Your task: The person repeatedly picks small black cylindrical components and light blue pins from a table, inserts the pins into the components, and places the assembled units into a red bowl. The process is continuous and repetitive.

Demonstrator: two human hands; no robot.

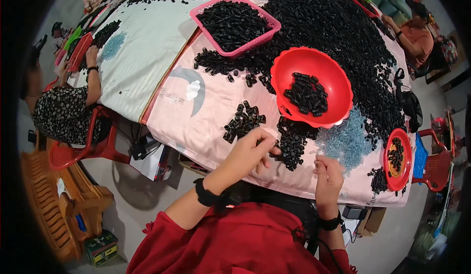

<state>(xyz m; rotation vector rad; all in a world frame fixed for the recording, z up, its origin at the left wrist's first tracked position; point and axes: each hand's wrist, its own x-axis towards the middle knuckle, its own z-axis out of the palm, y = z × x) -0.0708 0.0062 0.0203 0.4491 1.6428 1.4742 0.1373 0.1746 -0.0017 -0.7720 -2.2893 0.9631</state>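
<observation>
My left hand (254,150) hovers at the table's near edge with its fingers curled, between two small heaps of short black plastic pieces. The left heap (244,119) lies just beyond its knuckles; the right heap (292,151) is beside its fingertips. What those fingers hold, if anything, is hidden. My right hand (329,177) is pinched, thumb against forefinger, at the near side of a pile of tiny clear bluish pieces (347,139). Anything in that pinch is too small to name. Beyond both hands stands a red scalloped bowl (338,80) with black pieces in it.
A pink basket (275,26) full of black pieces stands farther back, before a large black mound (328,23). At right, a red tray (406,171) holds more pieces, near a red chair (436,166). People sit at left (64,112) and far right (417,41).
</observation>
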